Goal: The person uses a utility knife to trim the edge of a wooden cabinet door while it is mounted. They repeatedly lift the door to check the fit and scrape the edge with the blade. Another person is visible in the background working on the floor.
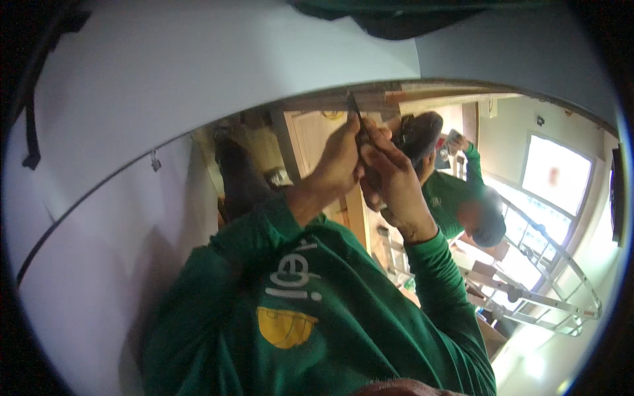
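My left hand [340,155] and my right hand [393,171] are closed together in the middle of the view, both gripping a thin, dark, blade-like tool [358,113] whose tip points up at the edge of the pale panel [244,53] above. My left thumb lies along the tool, and my right fingers are wrapped over it from the other side. The lower part of the tool is hidden by my fingers, so I cannot make out exactly what it is.
A co-worker [446,204] in green and a dark cap is close at my right, a hand raised with a small object. An aluminium ladder [551,303] stands near a bright window [555,165]. A white wall [112,264] is at left; wooden furniture [304,135] is behind my hands.
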Demonstrator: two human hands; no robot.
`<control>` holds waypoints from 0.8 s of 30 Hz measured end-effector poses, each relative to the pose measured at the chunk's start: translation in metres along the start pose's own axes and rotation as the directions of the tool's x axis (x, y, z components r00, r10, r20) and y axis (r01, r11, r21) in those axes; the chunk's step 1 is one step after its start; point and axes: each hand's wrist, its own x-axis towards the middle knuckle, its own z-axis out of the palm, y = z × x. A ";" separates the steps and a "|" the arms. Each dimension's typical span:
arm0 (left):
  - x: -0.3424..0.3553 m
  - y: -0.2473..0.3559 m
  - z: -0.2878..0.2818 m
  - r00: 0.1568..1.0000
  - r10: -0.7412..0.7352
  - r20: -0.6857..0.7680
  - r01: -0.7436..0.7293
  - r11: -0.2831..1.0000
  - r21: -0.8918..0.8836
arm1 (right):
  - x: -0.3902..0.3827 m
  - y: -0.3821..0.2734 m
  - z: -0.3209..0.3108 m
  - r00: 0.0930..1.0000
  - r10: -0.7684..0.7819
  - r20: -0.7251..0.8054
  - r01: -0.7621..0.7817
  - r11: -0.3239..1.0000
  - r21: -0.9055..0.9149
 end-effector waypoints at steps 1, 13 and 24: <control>-0.008 0.002 0.008 0.997 -0.017 -0.071 0.022 0.998 0.062 | -0.003 0.006 -0.001 0.999 -0.027 -0.019 0.027 0.999 -0.039; -0.021 -0.024 0.021 0.998 0.007 -0.065 -0.008 1.000 -0.025 | -0.034 0.003 -0.007 0.999 0.011 -0.047 -0.013 0.999 -0.052; 0.000 -0.020 0.010 0.992 0.042 -0.119 -0.063 0.982 -0.176 | -0.009 0.012 -0.009 0.992 -0.124 0.008 0.121 0.947 -0.296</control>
